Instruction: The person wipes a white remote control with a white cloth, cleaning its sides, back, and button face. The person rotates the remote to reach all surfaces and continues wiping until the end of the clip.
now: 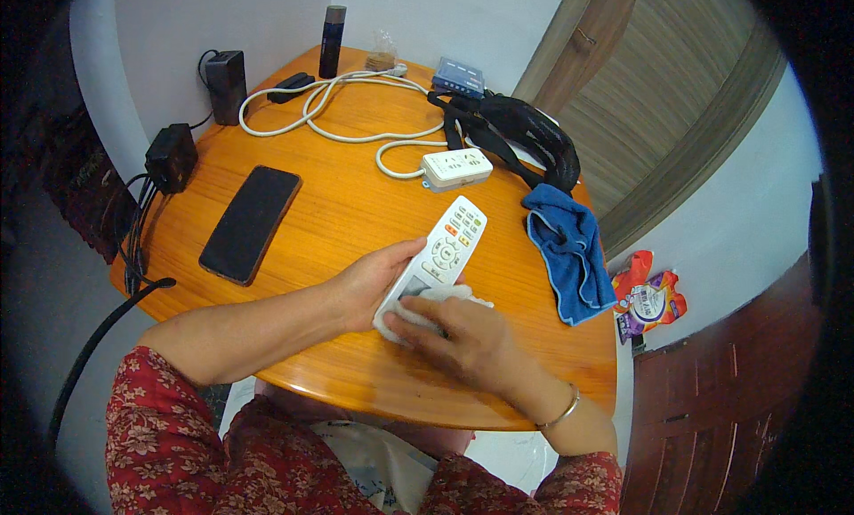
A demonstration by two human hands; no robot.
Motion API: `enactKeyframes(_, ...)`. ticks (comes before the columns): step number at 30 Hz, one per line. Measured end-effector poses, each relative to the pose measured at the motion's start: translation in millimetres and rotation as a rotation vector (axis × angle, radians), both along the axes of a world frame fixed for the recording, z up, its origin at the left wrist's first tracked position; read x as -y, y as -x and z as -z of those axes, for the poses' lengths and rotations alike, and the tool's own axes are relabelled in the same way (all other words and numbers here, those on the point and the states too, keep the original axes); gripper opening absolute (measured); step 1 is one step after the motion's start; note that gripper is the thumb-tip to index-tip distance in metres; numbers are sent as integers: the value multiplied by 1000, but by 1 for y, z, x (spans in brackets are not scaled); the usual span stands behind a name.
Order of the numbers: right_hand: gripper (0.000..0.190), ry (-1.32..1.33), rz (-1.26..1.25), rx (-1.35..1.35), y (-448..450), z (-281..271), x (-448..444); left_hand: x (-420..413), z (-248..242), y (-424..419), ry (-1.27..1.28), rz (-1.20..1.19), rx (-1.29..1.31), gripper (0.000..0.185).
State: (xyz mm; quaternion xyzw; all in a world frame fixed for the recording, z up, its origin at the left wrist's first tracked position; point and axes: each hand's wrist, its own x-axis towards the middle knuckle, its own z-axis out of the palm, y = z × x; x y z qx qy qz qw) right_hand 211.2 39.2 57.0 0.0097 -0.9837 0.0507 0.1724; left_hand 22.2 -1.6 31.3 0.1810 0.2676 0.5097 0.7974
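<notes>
A white remote control lies tilted in my left hand, its far end pointing away from me. My left thumb rests along its left edge, and fingertips show at the right edge. The remote has grey, orange and yellow buttons and a small grey screen at the near end. Pinched in my right hand is a white cloth, pressed on the near end of the remote around the screen. The right hand looks slightly blurred and hides part of the cloth and the remote's lower end.
The wooden table carries a dark smartphone, a white power strip with a looping cable, a blue cloth and a black mesh bag. Black adapters stand at the left edge, a dark bottle at the back.
</notes>
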Motion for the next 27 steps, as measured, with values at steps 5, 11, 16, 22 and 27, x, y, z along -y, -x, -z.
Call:
enactKeyframes(5,39,233,189,-37,3,0,-1,0,0,-1,20,-29,10,53)
enactKeyframes(11,46,-35,209,-232,0,-3,-20,-1,3,-1,-16,-53,-40,51)
enactKeyframes(16,49,-41,207,-216,0,-3,-18,0,3,-2,-27,-63,-19,51)
enactKeyframes(22,51,202,88,-1,-1,1,-3,-1,3,1,-8,5,22,52)
enactKeyframes(27,50,-3,112,-147,1,4,-9,0,1,-2,-8,-25,-7,52)
